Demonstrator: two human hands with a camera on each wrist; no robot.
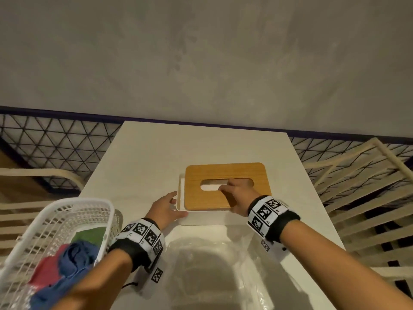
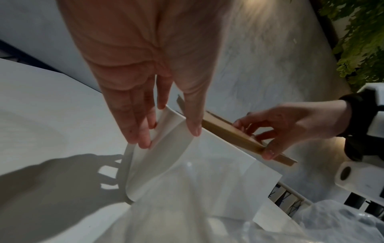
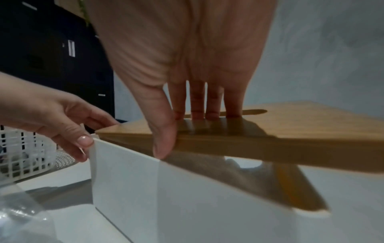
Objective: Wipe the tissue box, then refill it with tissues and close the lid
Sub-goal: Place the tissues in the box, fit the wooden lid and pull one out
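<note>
The white rectangular plastic tissue box (image 1: pixel 182 195) stands near the middle of the white table (image 1: pixel 145 153). Its wooden lid with an oval slot (image 1: pixel 225 173) sits askew, shifted right, leaving the box's left rim uncovered. The right hand (image 1: pixel 238 193) pinches the lid: fingers (image 3: pixel 197 102) hooked into the slot, thumb on the near edge. The left hand (image 1: pixel 164 208) steadies the box's left corner, fingers spread and nearly straight against the wall. The step appears to be lid handling; whether opening or closing cannot be told. The next move calls for keeping the box braced while the lid travels level. A white slotted plastic basket (image 1: pixel 67 205) holding coloured cloths (image 1: pixel 73 258) stands at left; clear plastic wrapping (image 1: pixel 214 265) lies nearer.
</note>
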